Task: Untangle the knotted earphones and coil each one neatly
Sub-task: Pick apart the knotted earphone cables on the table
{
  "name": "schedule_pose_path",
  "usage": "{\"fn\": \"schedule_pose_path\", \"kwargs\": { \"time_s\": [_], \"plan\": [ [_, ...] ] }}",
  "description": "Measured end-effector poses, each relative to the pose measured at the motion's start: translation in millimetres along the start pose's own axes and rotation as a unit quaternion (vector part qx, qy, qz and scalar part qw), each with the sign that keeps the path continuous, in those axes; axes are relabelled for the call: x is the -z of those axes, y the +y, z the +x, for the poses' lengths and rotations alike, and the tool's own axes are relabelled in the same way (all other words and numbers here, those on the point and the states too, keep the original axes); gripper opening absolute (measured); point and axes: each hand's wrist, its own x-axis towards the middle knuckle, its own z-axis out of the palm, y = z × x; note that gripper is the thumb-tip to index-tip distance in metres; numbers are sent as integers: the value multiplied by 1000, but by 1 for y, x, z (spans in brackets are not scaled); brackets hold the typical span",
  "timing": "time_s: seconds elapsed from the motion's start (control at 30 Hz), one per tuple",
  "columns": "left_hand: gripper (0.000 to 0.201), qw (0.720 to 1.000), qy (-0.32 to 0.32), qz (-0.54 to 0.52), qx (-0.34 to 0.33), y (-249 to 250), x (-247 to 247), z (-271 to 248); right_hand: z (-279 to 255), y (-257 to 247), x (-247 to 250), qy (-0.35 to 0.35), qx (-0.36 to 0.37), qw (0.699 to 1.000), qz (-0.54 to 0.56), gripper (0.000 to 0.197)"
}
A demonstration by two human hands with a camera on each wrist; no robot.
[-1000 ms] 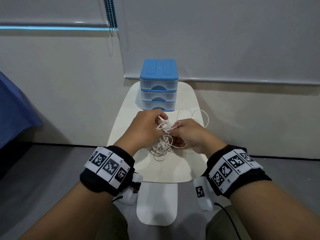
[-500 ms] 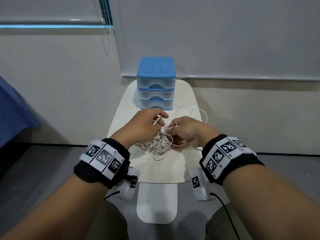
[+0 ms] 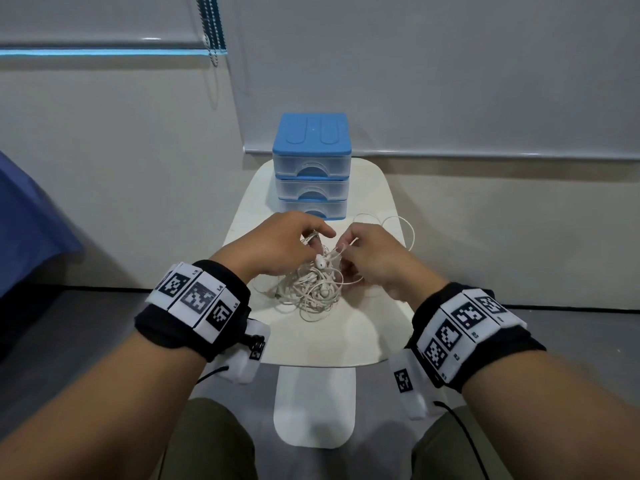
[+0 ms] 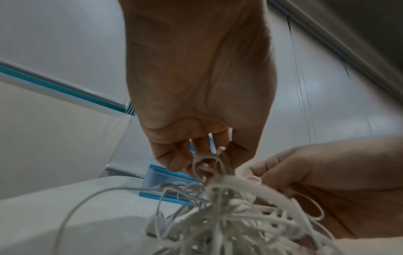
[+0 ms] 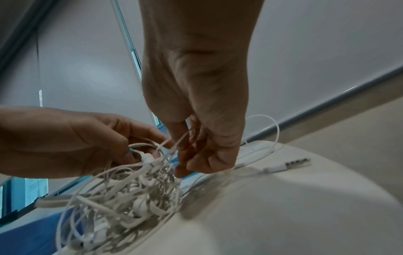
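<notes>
- The earphones (image 3: 313,285) lay as one knotted white tangle on the table (image 3: 367,341), its top strands lifted between the two hands, its lower loops resting on the tabletop.
- The left hand (image 3: 277,245) hung over the left side of the tangle, fingers curled down and pinching a small loop of cord at the top of the knot; the left wrist view showed that loop caught at the fingertips (image 4: 174,163).
- The right hand (image 3: 375,258) sat just right of the tangle, thumb and fingers closed on thin strands drawn up from the knot.
- An earbud (image 3: 320,262) showed near the top of the tangle, between the two hands.
- A loose cord looped out behind the right hand, and in the right wrist view a plug (image 5: 290,164) lay flat on the table, apart from the knot.
- A drawer unit (image 3: 311,168) with a blue top stood at the table's far end, behind the hands.
</notes>
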Motion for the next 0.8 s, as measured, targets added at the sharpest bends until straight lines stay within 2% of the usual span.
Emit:
{"fn": "schedule_pose_path", "kwargs": {
  "time_s": [0.17,0.27,0.37,0.57,0.8],
  "plan": [
    [27,1000,-17,-18,20,-4,4,-4,1,-9,6,47,30,998,-10,17],
    [18,1000,4,5,18,-4,4,-5,2,-14,2,68,39,996,-39,14],
    [12,999,29,42,6,-5,5,-5,2,-14,0,58,38,997,-45,16],
    [13,998,28,52,9,-7,9,-6,3,-17,-2,31,60,998,-11,14],
    [19,997,27,65,-2,-8,10,-5,-2,-22,2,14,76,996,-36,18]
  ]
}}
